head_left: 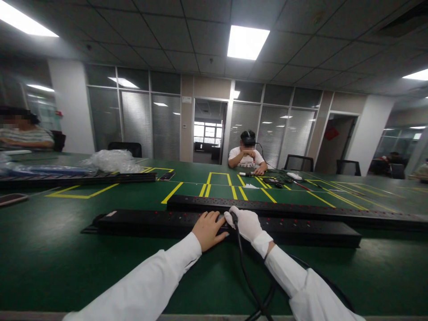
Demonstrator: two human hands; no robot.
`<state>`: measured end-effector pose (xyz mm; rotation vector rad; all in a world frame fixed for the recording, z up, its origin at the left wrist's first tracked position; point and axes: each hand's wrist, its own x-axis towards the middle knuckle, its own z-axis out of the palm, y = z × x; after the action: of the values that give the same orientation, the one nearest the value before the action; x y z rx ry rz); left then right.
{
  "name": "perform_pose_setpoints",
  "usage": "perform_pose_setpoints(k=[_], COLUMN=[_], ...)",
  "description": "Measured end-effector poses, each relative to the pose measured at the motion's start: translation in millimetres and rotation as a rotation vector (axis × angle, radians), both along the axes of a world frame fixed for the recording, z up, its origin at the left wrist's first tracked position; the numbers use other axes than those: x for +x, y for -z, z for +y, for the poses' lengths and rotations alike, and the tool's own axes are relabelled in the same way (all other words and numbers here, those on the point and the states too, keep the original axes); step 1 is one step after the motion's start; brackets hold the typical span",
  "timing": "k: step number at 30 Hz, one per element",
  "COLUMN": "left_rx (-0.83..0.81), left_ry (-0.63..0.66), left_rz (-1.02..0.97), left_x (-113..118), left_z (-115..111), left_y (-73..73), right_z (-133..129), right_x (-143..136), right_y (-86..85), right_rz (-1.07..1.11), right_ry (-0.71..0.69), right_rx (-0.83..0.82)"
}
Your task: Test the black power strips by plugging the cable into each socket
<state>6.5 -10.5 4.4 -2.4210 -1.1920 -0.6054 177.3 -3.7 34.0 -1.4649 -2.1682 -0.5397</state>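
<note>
A long black power strip [137, 223] with small red marks along its top lies across the green table in front of me. My left hand [207, 229] is bare and rests on the middle of this strip, fingers spread over its top, thumb stretched toward the right hand. My right hand [245, 225] wears a white glove and is closed around the plug end of a black cable [240, 254], at the top of the strip just right of the left fingers. The plug's tip is hidden by the glove, so I cannot tell whether it is inserted.
A second long black strip [301, 207] lies parallel behind the first. The cable loops toward the table's front edge. At left are black bars [133, 177], crumpled clear plastic [115, 161] and phones. Across the table [67, 263], with yellow tape lines, a person [247, 156] sits by cables.
</note>
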Motion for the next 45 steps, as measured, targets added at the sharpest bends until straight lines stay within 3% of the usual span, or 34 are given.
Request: perform_pose_setpoints(k=[14, 25, 39, 45], left_rx=[-0.003, -0.018, -0.015, -0.015], left_ry=[0.006, 0.013, 0.008, 0.005], left_rz=[-0.014, -0.012, -0.001, -0.004], left_x=[-0.8, -0.3, -1.5, -1.3], left_z=[0.7, -1.5, -0.8, -1.5], left_y=[1.2, -1.7, -1.1, -1.9], right_z=[1.8, -12.2, 4.2, -1.6], right_x=[-0.3, -4.1, 0.5, -1.9], right_y=[-4.9, -2.7, -2.0, -1.2], right_rz=[0.062, 0.059, 0.073, 0.059], right_ry=[0.007, 0.024, 0.077, 0.078], right_rx=[-0.095, -0.006, -0.127, -0.084])
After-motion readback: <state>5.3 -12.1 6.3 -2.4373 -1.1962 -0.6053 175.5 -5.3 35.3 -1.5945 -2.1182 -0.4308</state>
